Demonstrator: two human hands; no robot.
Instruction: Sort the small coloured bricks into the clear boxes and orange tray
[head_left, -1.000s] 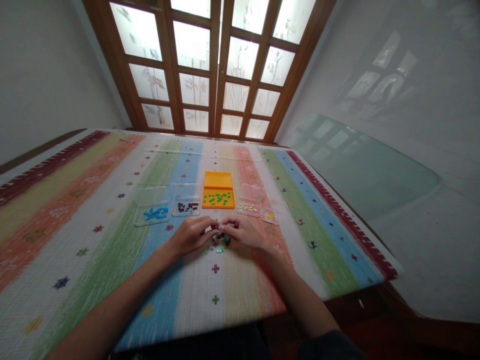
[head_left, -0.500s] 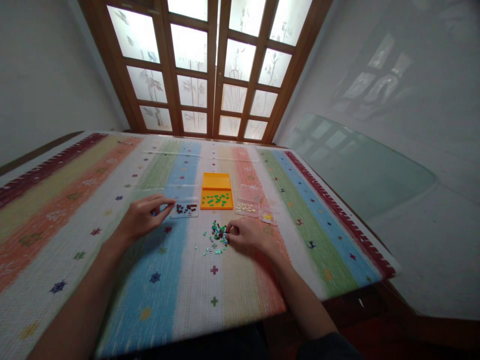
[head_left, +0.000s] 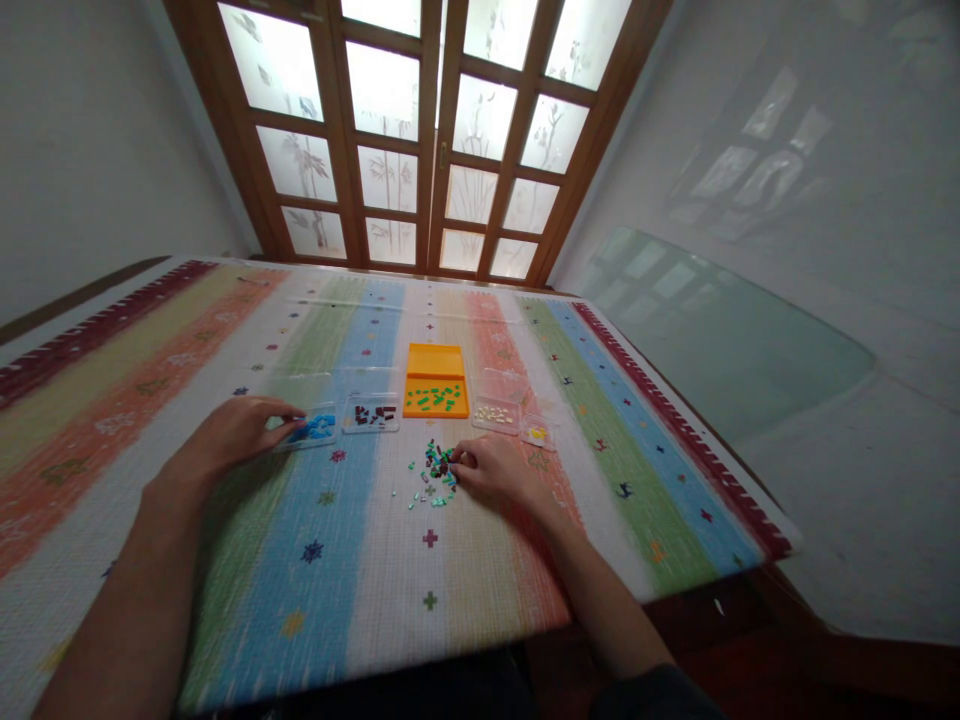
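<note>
My left hand (head_left: 236, 432) is at the left side of a clear plastic box (head_left: 311, 443) of small blue pieces (head_left: 318, 428). Its thumb and fingers are pinched together by the blue pieces; anything between them is too small to make out. My right hand (head_left: 495, 470) rests at the right edge of a mixed pile of tiny building bricks (head_left: 437, 464), green, dark brown, teal and blue. Thumb and forefinger there are closed in a pinch, and whatever they grip is hidden.
Right of the blue pieces stands a clear box (head_left: 358, 428) of dark brown bricks. An opened orange case (head_left: 436, 360) holds green pieces. Farther right are clear boxes of cream pieces (head_left: 493, 413) and yellow pieces (head_left: 538, 433). A striped tablecloth (head_left: 390, 580) covers the table.
My left hand has moved left, from the box of brown bricks to the box of blue pieces, which now shows. My right hand stays at the pile, still pinched.
</note>
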